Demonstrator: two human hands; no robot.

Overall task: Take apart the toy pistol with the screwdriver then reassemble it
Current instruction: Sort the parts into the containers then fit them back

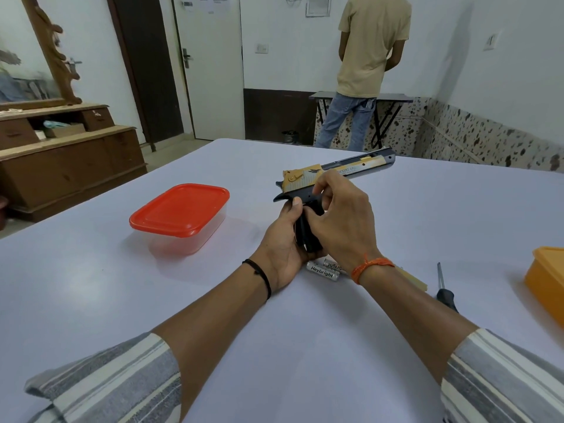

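toy pistol [308, 184] in both hands; two batteries [323, 269], one screwdriver [446, 293].

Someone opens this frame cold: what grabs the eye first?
The gold-and-black toy pistol at table centre, its grip held by the left hand while the right hand works at its side. Next, the red-lidded container to the left. Two batteries lie just below the hands, and the screwdriver lies untouched to the right.
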